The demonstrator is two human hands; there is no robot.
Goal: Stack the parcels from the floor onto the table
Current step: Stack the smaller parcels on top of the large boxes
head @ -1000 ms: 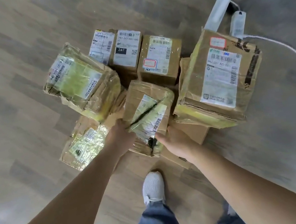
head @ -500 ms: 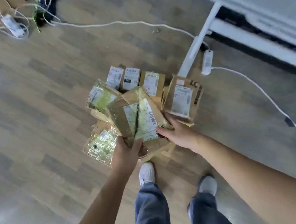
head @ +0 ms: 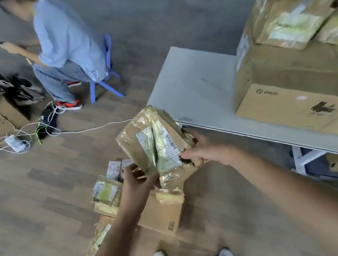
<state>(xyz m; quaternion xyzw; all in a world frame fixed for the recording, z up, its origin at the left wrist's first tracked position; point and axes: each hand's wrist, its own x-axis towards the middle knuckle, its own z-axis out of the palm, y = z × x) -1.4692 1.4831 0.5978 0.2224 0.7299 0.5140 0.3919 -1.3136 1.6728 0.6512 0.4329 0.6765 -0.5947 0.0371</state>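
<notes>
Parcel [head: 158, 149] caught mid-carry. Noted the white table [head: 196, 83] at right, already bearing a large carton [head: 288, 78] with taped parcels [head: 287, 14] on top. Saw a floor pile [head: 106, 192] waiting below, so judged the job well short of done. Found the held one crumpled, tape-wrapped, off the floor, just beside the table's near corner and not yet over it. Gripped by left hand [head: 137, 183] curled round its lower left edge and right hand [head: 207, 150] curled round its right side. Judged next: raise above table height, swing right, set flat on bare tabletop or carton, release only once settled.
</notes>
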